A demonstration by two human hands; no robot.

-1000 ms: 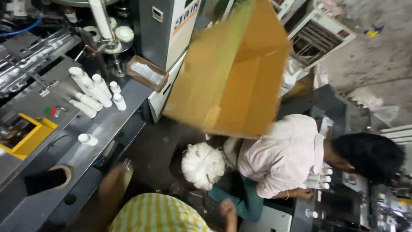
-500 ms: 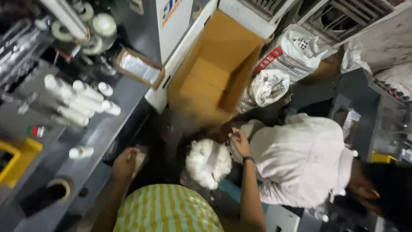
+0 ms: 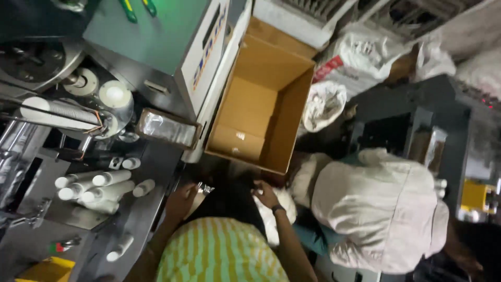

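- left hand (image 3: pixel 181 201) is curled round a small shiny wrapper-looking thing (image 3: pixel 203 188), right by the edge of the grey machine surface (image 3: pixel 146 209)
- right hand (image 3: pixel 265 194) hangs half open, fingers loose, touching the white bag (image 3: pixel 282 209) on the floor
- just above both sits an open cardboard box (image 3: pixel 258 112), empty
- stacks of white paper cups (image 3: pixel 96 185) lie on the surface, left side
- another person in a pale shirt (image 3: pixel 386 209) crouches right beside the bag

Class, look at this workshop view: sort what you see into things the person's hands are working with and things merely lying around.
In hand:
- left hand, holding a small shiny piece, too blurred to identify
- right hand, on the white bag
- open cardboard box, empty, just ahead of both hands

Lying about:
- white tubes on the machine table
- sacks behind the box
- green-handled tools
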